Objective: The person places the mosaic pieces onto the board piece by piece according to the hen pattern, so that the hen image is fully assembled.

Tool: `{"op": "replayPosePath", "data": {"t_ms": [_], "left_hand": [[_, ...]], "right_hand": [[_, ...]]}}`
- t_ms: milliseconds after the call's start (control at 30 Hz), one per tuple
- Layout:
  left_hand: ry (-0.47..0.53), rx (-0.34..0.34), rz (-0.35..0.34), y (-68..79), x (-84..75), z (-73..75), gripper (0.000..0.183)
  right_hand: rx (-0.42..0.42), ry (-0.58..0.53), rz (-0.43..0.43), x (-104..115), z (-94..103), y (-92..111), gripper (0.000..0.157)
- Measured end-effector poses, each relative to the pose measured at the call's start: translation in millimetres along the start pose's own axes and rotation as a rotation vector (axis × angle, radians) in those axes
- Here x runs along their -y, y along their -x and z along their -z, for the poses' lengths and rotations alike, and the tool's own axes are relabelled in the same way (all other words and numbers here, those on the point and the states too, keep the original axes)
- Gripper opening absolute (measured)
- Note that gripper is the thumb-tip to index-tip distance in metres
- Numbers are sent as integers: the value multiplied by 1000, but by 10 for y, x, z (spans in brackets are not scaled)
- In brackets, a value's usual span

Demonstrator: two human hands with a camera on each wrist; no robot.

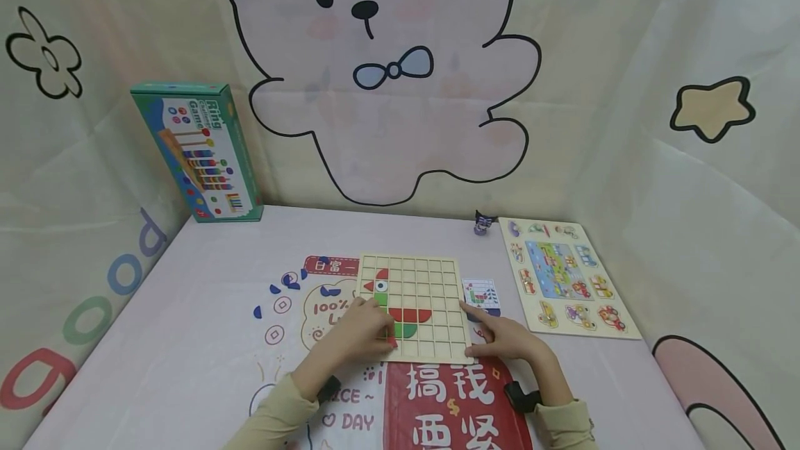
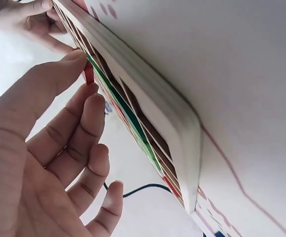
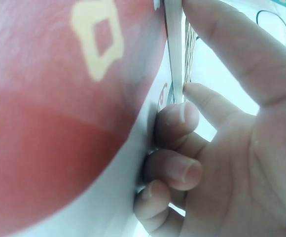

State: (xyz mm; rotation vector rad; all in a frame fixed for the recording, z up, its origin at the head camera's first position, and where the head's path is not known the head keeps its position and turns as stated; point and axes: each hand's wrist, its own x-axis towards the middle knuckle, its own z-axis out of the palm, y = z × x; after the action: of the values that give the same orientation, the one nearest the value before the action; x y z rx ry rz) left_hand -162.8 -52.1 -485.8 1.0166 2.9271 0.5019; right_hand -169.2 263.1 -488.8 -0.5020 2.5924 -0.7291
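Observation:
A wooden grid board (image 1: 437, 290) lies on the table with coloured pieces in its cells: a red and white eye-marked group at the upper left, a green square (image 1: 380, 298), a red row (image 1: 409, 314) and a green piece (image 1: 409, 330). My left hand (image 1: 359, 332) is over the board's lower left, its thumb and forefinger pinching a small red piece (image 2: 89, 72). Along the right edge, the forefinger and thumb of my right hand (image 1: 507, 339) touch the board, while its other fingers bend loosely below, as the right wrist view shows.
Several blue pieces (image 1: 291, 282) lie left of the board. A small pattern card (image 1: 480, 292) sits at its right, beside a picture puzzle board (image 1: 571, 276). Behind stand a tiny figurine (image 1: 482, 223) and a green game box (image 1: 203, 151). A printed sheet (image 1: 350, 394) lies underneath.

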Motion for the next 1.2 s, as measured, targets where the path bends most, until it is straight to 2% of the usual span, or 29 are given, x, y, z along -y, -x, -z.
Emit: {"op": "replayPosePath", "data": {"t_ms": [333,600,933,1200], "left_hand": [[-56,10,19,-44,-81,-40,16],[-41,9,23,-44,-108,-37,19],[-52,-3,6,-49,-122,-44,19],[-69,-35,-32,-35,-108,-60,18]], "right_hand": [[3,8,-11,-8,5,-14,87],[0,14,-2,-26,-1,-17,87],[1,17,-3,-17,5,-15,87],[8,10,0,-9,15,-3,87]]}}
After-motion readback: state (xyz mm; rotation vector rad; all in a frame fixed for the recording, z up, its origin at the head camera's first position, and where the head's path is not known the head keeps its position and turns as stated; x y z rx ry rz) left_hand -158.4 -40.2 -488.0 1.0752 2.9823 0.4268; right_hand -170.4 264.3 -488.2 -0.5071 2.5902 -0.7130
